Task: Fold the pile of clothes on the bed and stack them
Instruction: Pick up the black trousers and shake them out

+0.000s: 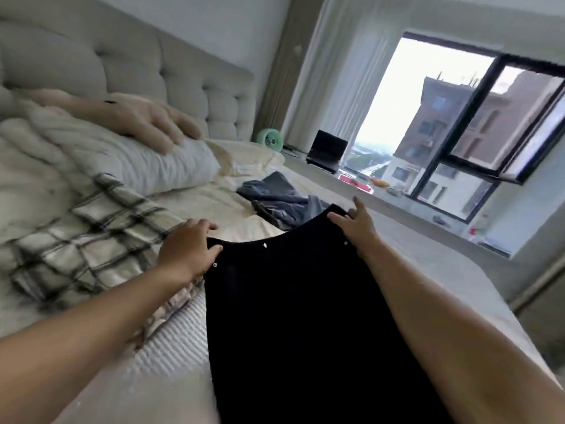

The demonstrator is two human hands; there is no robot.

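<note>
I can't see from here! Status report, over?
Both hands, left and right, at the black trousers' waistband corners, flat on bed. Blue jeans unfolded beyond. Nothing blocking.

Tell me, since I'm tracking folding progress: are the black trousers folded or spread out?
Spread out: the black trousers lie full length on the bed, both hands at the waistband corners.

Bedroom, daylight from 2 o'clock.
Grey tufted headboard [171, 71] at 11 o'clock; black-framed window [477, 133] with sheer curtain [342, 87]; green fan [269, 140] and open laptop [327, 151] on the sill; pale wall [214, 22] behind.
</note>
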